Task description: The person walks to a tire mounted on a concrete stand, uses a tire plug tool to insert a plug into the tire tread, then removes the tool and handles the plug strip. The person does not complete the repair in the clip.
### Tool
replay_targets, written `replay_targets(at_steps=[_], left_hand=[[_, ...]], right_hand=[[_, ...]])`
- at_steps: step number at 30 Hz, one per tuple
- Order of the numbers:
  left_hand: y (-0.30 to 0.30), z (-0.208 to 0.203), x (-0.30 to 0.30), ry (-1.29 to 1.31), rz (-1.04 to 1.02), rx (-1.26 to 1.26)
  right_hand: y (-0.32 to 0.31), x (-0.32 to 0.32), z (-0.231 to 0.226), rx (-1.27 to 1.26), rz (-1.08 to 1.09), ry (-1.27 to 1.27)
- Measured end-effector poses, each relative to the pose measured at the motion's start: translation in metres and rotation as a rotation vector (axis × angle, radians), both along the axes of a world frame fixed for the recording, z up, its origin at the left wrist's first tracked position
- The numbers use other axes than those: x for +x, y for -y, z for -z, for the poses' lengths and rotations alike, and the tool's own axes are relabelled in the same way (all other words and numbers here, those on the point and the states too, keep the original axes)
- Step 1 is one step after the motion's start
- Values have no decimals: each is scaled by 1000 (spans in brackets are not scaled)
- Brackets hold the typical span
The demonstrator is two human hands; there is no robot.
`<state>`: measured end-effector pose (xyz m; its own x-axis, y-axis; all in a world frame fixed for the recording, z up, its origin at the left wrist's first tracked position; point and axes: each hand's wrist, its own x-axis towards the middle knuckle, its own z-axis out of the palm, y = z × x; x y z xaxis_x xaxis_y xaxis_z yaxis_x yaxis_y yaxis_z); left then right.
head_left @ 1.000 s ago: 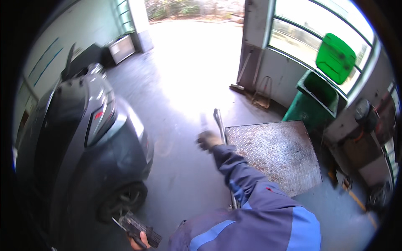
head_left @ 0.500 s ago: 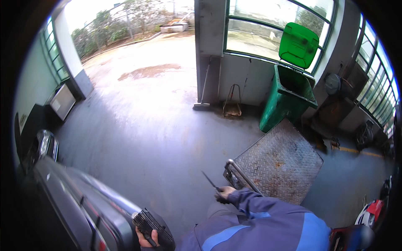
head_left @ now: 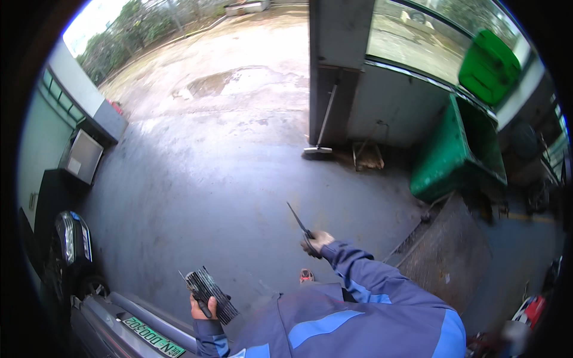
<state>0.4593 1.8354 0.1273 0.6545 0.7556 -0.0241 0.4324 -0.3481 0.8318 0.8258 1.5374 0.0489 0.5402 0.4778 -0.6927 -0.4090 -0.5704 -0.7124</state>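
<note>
My left hand (head_left: 200, 308), low in the view beside the grey car's rear (head_left: 113, 328), has its fingers wrapped round a black ribbed block (head_left: 210, 291). The block has parallel ridges, and a dark handle-like part lies by my thumb. Farther right and ahead, my right hand (head_left: 323, 240) grips a long, thin, pointed dark tool (head_left: 297, 217) by its black looped handle. Its tip points forward and left over the grey floor; whether it is a blade or closed scissors I cannot tell. Neither held thing touches the other.
A steel-plate platform cart (head_left: 456, 256) stands right of my arm. Behind it leans a green wheeled bin (head_left: 433, 158), lid up. A broom (head_left: 325, 119) and a long-handled dustpan (head_left: 371, 156) rest by the wall. Another car's front (head_left: 67, 238) stands at the left.
My view has swung and I have moved forward past the cart, which now lies farther right. Both hands keep their things; the left one is raised farther from the car.
</note>
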Motion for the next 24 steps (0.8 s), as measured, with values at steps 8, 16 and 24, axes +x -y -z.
replay_targets(at_steps=[8,16,24], left_hand=[[-144,66,130,-74,-234,-43],[-335,74,489,-155,128,52],[-445,33,846,175,438,-17]], right_hand=[[-158,258,22,-209,-356,507],[-27,304,141,-798,450,-274],[-120,375,173,-718,595,-616]])
